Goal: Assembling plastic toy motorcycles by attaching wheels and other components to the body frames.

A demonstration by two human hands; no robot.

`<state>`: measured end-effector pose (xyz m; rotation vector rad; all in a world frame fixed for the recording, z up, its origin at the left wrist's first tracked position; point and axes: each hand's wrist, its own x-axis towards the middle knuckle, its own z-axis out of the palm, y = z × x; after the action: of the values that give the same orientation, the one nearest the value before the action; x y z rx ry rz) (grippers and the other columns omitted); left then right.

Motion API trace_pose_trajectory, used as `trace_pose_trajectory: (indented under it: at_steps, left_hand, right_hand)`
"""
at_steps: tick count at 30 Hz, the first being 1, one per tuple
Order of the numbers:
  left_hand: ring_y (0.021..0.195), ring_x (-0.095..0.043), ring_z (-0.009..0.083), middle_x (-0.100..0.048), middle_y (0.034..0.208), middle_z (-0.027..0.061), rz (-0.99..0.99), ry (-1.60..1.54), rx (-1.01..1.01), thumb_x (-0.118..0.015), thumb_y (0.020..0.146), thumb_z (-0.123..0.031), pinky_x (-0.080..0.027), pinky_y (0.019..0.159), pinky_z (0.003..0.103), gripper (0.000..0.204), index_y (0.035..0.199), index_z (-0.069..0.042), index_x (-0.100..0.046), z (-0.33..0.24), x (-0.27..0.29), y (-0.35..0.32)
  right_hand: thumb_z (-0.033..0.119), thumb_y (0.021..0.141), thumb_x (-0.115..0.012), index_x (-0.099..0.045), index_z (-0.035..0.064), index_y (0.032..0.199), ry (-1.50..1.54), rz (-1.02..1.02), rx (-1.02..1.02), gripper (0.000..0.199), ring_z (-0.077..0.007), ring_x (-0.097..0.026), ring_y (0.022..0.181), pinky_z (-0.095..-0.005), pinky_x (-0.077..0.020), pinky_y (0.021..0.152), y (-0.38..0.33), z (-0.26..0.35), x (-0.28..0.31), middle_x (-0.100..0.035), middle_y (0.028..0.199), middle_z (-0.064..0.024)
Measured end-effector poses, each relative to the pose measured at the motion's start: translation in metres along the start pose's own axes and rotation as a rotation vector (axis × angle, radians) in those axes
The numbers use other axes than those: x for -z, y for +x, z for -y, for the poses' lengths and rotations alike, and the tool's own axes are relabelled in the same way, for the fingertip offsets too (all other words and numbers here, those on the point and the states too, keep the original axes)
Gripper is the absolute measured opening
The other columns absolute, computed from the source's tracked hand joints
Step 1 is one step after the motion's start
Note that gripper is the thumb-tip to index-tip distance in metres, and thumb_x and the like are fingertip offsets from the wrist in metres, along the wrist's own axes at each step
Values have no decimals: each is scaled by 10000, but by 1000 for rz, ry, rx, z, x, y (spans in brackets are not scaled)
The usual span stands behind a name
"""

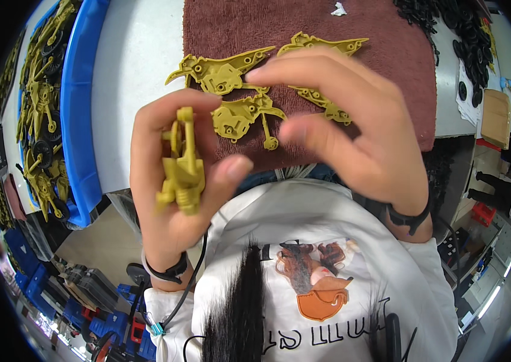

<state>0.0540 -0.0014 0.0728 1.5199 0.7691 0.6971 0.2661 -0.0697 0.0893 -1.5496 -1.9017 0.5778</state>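
Note:
In the curled palm of my left hand (147, 151) rests a mustard-yellow plastic toy motorcycle part (184, 178), with a rod-like piece pointing away from me. The thumb stands apart from the curled fingers. My right hand (364, 127), slightly blurred, hovers over the towel with thumb and fingertips apart and nothing visible between them. Around the fingertips lie yellow toy body halves, hollow side up: one at the far left (216, 72), one farther back (316, 43), one nearer (240, 117) with a thin arm, and one (328, 110) partly hidden by my right hand.
A brown-red towel (364, 24) covers the middle of the white table (141, 36). On the left stands a blue tray (80, 120) with several yellow toy motorcycles (41, 102). Black wheels and small parts (472, 48) pile at the far right, near a cardboard piece (495, 117).

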Motion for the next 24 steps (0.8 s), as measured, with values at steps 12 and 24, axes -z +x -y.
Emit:
trace_pose_trajectory:
  at_steps: [12, 24]
  left_hand:
    - [1186, -570, 337, -537, 1297, 266, 121, -602, 6, -726, 861, -274, -448, 1039, 437, 675, 1340, 55, -383, 1, -47, 25]
    - [1156, -558, 231, -528, 1270, 154, 132, -665, 224, -676, 871, -35, -491, 972, 391, 501, 1260, -68, -362, -7, -49, 24]
  right_hand:
    - [147, 779, -767, -371, 46, 1360, 546, -84, -277, 711, -294, -675, 945, -376, -534, 797, -14, 3, -7, -621, 1156, -157]
    - [23, 683, -798, -565, 94, 1284, 365, -357, -267, 648, -98, -597, 805, -229, -491, 651, -24, -5, -15, -661, 1059, -47]
